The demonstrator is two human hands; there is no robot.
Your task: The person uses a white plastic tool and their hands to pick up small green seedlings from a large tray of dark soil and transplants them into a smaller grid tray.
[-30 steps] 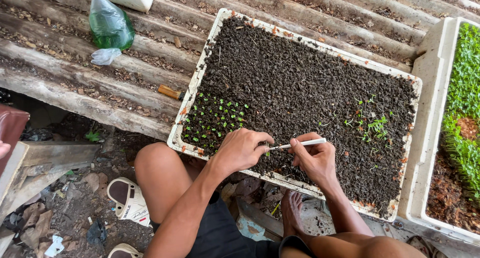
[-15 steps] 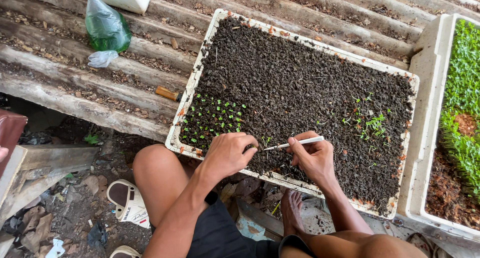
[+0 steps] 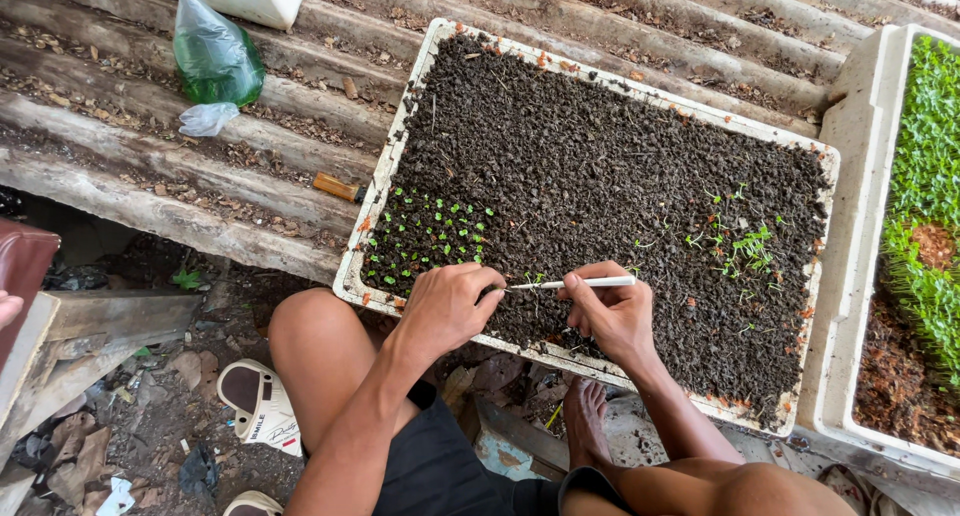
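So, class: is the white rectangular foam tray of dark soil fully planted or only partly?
Partly: the tray shows seedlings only at its near-left and right; bare soil elsewhere.

Two hands working: left hand (image 3: 447, 306), right hand (image 3: 610, 316). One white stick (image 3: 572, 284) showing. Two soil trays sitting: tray (image 3: 385, 171), second tray (image 3: 850, 306). One green bag (image 3: 217, 56) lying. Two sandals (image 3: 258, 404) showing. One brown handle (image 3: 335, 186) lying.

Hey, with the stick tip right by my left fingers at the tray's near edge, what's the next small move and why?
Probably press the stick tip into the soil beside the left hand to open a small hole. The right hand holds the stick almost level, its tip meeting the left fingertips, which seem pinched together at the end of the planted seedlings. What they pinch is too small to tell.
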